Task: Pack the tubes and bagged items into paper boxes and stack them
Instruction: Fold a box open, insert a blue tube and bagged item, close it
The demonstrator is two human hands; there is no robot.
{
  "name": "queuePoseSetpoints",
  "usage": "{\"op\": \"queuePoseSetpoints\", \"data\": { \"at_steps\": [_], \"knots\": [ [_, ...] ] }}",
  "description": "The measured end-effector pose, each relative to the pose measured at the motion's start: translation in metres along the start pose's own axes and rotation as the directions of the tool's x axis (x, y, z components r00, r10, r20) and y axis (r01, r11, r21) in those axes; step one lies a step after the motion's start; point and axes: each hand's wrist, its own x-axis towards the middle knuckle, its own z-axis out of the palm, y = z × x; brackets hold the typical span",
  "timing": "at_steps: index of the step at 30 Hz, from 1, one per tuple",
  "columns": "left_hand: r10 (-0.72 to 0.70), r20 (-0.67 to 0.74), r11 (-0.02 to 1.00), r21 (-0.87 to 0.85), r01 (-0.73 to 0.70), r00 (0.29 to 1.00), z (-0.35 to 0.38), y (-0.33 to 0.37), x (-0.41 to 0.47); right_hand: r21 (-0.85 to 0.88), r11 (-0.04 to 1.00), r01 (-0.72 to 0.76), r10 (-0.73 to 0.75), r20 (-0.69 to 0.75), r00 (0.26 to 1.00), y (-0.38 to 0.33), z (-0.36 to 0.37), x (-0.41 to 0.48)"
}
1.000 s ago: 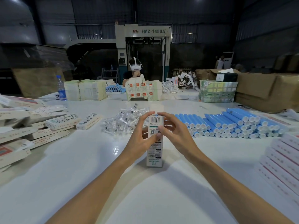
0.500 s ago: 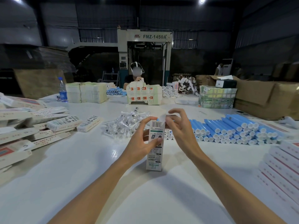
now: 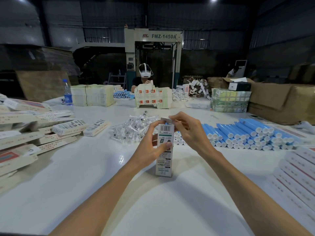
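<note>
Broadly, a wide white table (image 3: 76,193) fills the lower half of the frame. Behind it, top centre, stands a grey machine marked FMZ-1450A (image 3: 153,36). Big brown cardboard cartons (image 3: 281,99) sit at the right edge.

A long pile of blue tubes with white caps (image 3: 247,133) lies on the table right of centre, caps facing the camera. On the left, a loose heap of long white printed paper boxes (image 3: 25,130) lies on its sides, and rows of similar white boxes (image 3: 298,176) run along the lower right edge. Just left of the tubes, behind the hands, is a heap of small clear bagged items (image 3: 131,128).

At frame centre, a tall white paper box with a barcode and green print (image 3: 164,150) stands upright, its bottom end on the table. A sliver of blue shows at its open top. The left hand (image 3: 150,147) grips the box around its middle, thumb across the printed front and fingers curled behind. The right hand (image 3: 189,132) pinches the raised top flap between thumb and fingertips.

Across the table a person wearing a white headset (image 3: 144,74) sits behind stacks of printed cards. A small clear water bottle with a blue label (image 3: 67,92) stands in the upper left.
</note>
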Motion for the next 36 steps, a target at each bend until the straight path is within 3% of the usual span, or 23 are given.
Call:
{"op": "queuePoseSetpoints", "data": {
  "at_steps": [5, 13, 20, 28, 33, 36],
  "knots": [
    [0.017, 0.003, 1.000, 0.017, -0.017, 1.000, 0.000, 0.001, 0.001, 0.267, 0.960, -0.087, 0.095, -0.016, 0.995, -0.008, 0.001, -0.003],
    [0.027, 0.004, 1.000, 0.015, -0.027, 1.000, 0.000, 0.002, -0.001, 0.365, 0.907, -0.209, 0.207, 0.045, 0.977, -0.010, -0.003, 0.004],
    [0.007, 0.015, 1.000, 0.022, -0.007, 1.000, -0.001, 0.002, -0.001, 0.315, 0.904, -0.291, 0.260, 0.136, 0.956, -0.020, -0.012, 0.012],
    [0.080, 0.010, 0.997, 0.011, -0.080, 0.997, 0.000, 0.006, -0.005, -0.006, 0.985, -0.173, 0.168, 0.257, 0.952, -0.036, -0.025, 0.025],
    [0.071, 0.008, 0.997, -0.010, -0.070, 0.997, 0.001, 0.005, -0.004, -0.005, 0.995, -0.101, 0.099, 0.257, 0.961, -0.032, -0.026, 0.015],
    [0.065, -0.003, 0.998, -0.011, -0.065, 0.998, 0.001, 0.003, -0.002, 0.131, 0.983, -0.125, 0.093, 0.223, 0.970, -0.024, -0.023, 0.003]
  ]
}}
